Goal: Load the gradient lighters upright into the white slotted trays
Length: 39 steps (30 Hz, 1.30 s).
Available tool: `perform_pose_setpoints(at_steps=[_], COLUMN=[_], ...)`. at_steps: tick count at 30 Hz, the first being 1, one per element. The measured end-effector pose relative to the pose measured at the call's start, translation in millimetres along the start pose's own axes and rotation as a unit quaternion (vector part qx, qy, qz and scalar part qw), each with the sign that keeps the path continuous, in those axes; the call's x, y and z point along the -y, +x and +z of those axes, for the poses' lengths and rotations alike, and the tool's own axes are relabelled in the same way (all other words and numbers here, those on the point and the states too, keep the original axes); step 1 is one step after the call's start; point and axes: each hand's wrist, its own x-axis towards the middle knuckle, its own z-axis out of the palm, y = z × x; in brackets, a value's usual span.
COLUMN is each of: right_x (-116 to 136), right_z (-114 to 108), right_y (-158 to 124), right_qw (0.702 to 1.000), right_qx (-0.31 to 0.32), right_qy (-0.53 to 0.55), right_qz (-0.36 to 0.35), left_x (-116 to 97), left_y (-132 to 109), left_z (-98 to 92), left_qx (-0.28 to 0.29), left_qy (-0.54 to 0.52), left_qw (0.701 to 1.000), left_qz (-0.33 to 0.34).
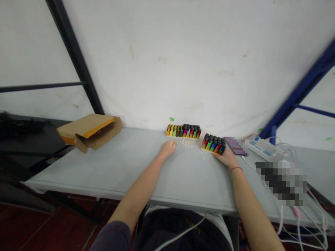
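My right hand (227, 159) grips a tray of lighters (213, 143) from its right side and underneath. The lighters have black tops and bodies in red, green, blue and orange. My left hand (169, 147) rests on the tabletop, fingers curled closed with nothing showing in them. Just behind it, against the wall, stand two more trays side by side. One tray holds yellow and green lighters (175, 130), and the other holds black-topped, multicoloured lighters (192, 131). My left hand is apart from both.
An open cardboard box (89, 129) lies on the left of the grey table (112, 167). On the right are a purple flat object (237, 145), a white power strip (265, 148), a blurred-out item and loose white cables (298, 226). A white wall (167, 76) stands behind.
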Motion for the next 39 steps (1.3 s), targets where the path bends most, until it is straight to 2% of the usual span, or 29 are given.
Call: perform_pose_setpoints(at_steps=[3, 5, 10, 20, 30, 35, 39], right_x=[8.0, 15.0, 24.0, 26.5, 34.6, 36.8, 46.4], right_z=[1.4, 3.4, 11.0, 20.2, 25.5, 30.1, 42.7], right_y=[2.2, 4.9, 19.4, 51.1, 63.8, 57.9, 31.4], right_qw=[0.996, 0.991, 0.982, 0.984, 0.986, 0.982, 0.991], right_qx=[0.015, -0.002, -0.039, -0.038, -0.005, -0.034, -0.092], right_qy=[-0.043, -0.046, -0.045, -0.054, -0.028, 0.017, 0.019], right_qz=[0.078, 0.124, 0.178, 0.166, 0.165, 0.184, 0.098], left_x=[0.0, 1.5, 5.6, 1.2, 0.2, -1.5, -13.5], left_y=[0.0, 0.8, 2.1, 0.9, 0.0, -2.7, -13.6], left_z=[4.6, 7.3, 13.5, 13.9, 12.7, 10.7, 13.7], left_qx=[-0.020, -0.042, -0.060, 0.001, 0.006, 0.016, 0.005], left_qy=[-0.013, -0.032, -0.048, -0.009, 0.034, 0.048, 0.094], left_qw=[1.000, 0.999, 0.997, 0.997, 0.997, 0.996, 0.991], left_qz=[-0.008, -0.004, 0.032, 0.071, 0.067, 0.069, 0.091])
